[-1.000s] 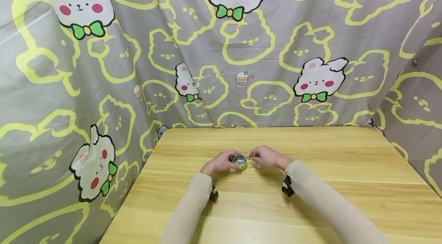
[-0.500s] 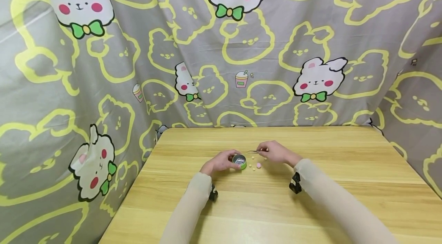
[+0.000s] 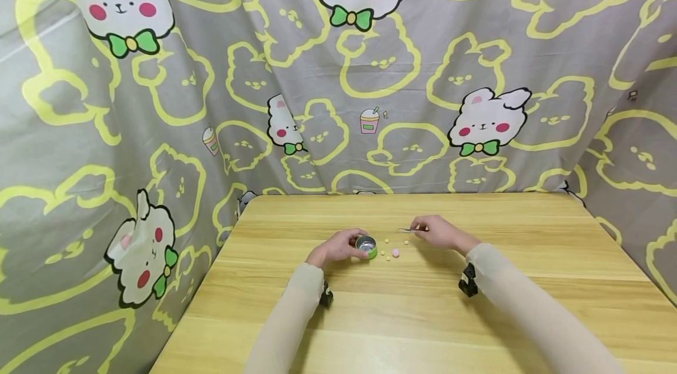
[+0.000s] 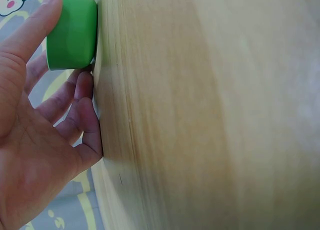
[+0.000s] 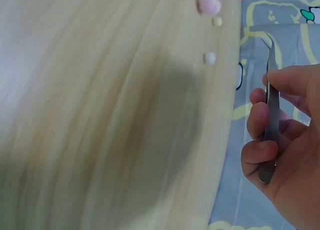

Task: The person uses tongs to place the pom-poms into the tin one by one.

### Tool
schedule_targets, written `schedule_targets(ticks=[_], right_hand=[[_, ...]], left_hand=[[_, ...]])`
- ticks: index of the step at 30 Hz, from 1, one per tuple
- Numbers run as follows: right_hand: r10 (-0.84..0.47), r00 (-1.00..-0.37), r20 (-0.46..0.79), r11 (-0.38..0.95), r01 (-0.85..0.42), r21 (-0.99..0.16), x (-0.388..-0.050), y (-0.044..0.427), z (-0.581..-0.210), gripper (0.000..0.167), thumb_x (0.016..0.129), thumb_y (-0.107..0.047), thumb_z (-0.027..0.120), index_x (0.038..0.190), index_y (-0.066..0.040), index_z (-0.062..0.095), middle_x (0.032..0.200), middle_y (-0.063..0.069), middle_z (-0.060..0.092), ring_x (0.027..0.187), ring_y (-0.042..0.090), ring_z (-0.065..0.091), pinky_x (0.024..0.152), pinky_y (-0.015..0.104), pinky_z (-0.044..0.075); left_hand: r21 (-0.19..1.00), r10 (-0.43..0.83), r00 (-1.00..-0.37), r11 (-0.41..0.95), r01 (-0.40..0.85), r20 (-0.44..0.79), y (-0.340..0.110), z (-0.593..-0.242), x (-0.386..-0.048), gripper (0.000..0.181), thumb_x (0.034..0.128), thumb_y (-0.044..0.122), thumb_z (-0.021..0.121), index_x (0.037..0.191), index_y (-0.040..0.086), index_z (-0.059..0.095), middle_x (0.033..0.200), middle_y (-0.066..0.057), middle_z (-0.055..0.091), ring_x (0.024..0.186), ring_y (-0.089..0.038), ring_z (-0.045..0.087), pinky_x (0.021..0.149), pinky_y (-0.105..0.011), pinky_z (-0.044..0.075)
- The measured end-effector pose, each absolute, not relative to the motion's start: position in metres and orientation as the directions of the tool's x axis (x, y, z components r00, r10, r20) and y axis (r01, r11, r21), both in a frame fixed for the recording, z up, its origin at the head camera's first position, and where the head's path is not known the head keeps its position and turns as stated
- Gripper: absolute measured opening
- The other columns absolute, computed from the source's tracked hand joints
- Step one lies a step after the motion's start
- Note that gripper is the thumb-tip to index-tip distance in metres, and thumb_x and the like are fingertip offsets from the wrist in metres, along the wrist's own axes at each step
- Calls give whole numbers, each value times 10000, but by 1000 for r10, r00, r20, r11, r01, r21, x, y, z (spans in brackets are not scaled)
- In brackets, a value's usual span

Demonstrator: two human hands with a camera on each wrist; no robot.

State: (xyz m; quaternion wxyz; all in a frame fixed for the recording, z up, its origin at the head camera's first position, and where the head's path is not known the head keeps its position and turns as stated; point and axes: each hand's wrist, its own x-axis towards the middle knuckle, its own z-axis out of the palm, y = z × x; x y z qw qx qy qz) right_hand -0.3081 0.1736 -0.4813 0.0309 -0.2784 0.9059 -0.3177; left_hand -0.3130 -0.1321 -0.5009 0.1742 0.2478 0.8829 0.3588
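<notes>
A small round green tin (image 3: 372,254), uncovered and silvery inside, stands on the table. My left hand (image 3: 341,246) grips it from the left; in the left wrist view the thumb lies on the near side of the green wall (image 4: 75,33) and other fingers reach behind it. Bent-tip metal tweezers (image 5: 272,105) are held in my right hand (image 3: 438,231), thumb and fingers curled round them. Their two tips stand slightly apart with nothing visible between them. Beside the tin lie a pink ball (image 3: 395,253) and several small pale yellow beads (image 3: 388,259).
The wooden table (image 3: 423,315) reaches back to a grey patterned curtain (image 3: 370,156), which also hangs along the left and right sides. A black wrist camera (image 3: 468,281) is strapped at my right sleeve.
My right hand has drawn away from the tin with the tweezers, moving right and slightly back. The pink ball and more beads have come into sight. The left hand keeps its place.
</notes>
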Motion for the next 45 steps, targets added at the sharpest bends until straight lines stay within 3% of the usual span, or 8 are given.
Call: schedule_targets(ticks=[19,30,45], right_hand=[[-493,-868,61,681,-428,-594,-301,189,-495,116,928,-47,568,998,-49,660,858,67,631,686,144,496,607,316,410],[-498,-867,39,688,-421,-591,-301,190,-501,110,926,-56,569,981,-57,664,846,30,626,672,138,489,606,317,407],[-530,-846,60,685,-469,-558,-306,191,-509,110,912,-57,583,982,-78,666,860,3,636,750,138,548,683,362,442]], left_hand=[[720,562,-818,618,317,-122,-132,-500,-313,515,834,258,745,1301,166,550,1109,-5,594,1005,-174,538,866,-354,426],[707,554,-820,637,307,-142,-132,-502,-313,530,828,284,749,1308,191,545,1094,42,588,975,-119,528,845,-296,427],[722,553,-821,625,297,-142,-133,-501,-312,531,836,281,741,1315,175,539,1112,17,589,1014,-152,528,874,-333,422]])
